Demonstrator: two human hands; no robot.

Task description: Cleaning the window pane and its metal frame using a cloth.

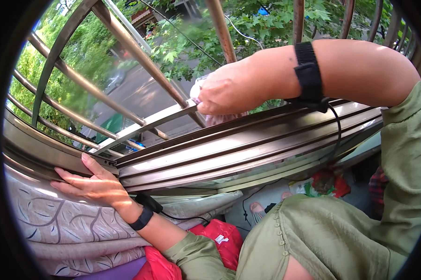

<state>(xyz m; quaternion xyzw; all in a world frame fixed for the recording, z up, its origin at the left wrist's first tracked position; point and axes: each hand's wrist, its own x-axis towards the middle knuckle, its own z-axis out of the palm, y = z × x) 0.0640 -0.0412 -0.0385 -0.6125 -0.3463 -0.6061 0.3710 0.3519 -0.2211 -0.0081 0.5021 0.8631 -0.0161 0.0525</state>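
Observation:
My right hand (pixel 226 88) reaches out past the window track (pixel 187 161), its fingers closed on a pale pink-and-white cloth (pixel 219 120). Bunched in the grip, the cloth sits at the end of the flat metal crossbar (pixel 166 116) of the window guard and partly hangs below the hand. My left hand (pixel 98 184) lies with spread fingers against the brown metal window frame (pixel 42 156), near the corner where the frame meets the track. Nothing is held in it. Black straps with cables are around both forearms.
Round metal guard bars (pixel 219 32) stand close around the right hand, with trees and a road beyond. A patterned curtain (pixel 56 224) is bunched below the left hand. A red fabric item (pixel 224 238) lies beside the left forearm; a cable hangs from the right wrist strap.

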